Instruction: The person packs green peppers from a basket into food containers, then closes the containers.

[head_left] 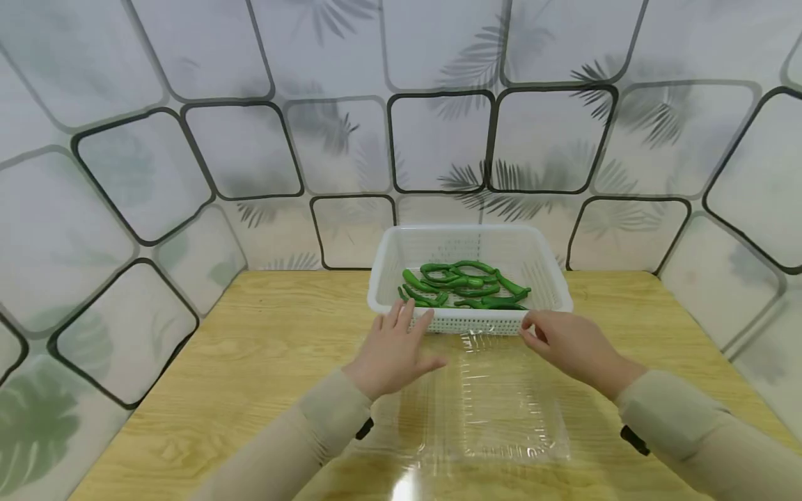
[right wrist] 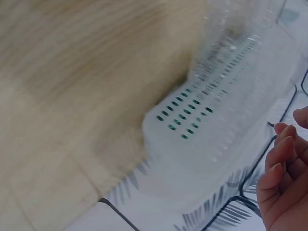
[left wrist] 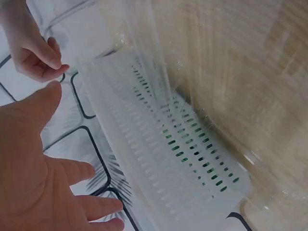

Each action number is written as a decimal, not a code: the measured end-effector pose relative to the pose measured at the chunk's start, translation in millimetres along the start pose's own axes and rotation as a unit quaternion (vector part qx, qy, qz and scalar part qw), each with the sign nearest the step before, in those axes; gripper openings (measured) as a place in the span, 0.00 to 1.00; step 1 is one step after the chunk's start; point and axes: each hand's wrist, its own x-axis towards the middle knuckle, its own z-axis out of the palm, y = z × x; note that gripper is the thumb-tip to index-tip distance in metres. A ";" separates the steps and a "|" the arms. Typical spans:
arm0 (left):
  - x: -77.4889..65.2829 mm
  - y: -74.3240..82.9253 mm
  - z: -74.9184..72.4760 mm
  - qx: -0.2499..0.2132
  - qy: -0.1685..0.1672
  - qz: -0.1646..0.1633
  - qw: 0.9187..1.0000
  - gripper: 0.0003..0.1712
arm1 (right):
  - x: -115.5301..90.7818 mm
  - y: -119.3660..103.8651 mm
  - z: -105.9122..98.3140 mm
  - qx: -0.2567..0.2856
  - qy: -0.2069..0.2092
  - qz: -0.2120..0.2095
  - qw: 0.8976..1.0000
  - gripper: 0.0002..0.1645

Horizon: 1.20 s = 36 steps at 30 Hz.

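Note:
A white perforated basket (head_left: pixel 471 321) at the back of the table holds several green chili peppers (head_left: pixel 464 282). In front of it lies a clear plastic clamshell box (head_left: pixel 507 417), spread out, with ribbed edges. My left hand (head_left: pixel 395 348) is over the box's left part by the basket's front rim, fingers spread and holding nothing; its palm (left wrist: pixel 29 168) shows in the left wrist view. At the basket's front right corner is my right hand (head_left: pixel 573 344), fingers loosely bent; nothing shows between those fingers (right wrist: pixel 279 159) in the right wrist view.
The wooden table (head_left: pixel 250 390) extends to both sides of the box. Behind the basket and along both sides hangs a patterned backdrop (head_left: pixel 438 146) with dark outlines and leaf prints.

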 end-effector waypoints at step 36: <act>-30.9 29.6 38.1 -0.188 -0.192 -0.004 0.963 0.73 | -10.4 18.7 32.7 0.058 -0.113 0.020 0.992 0.09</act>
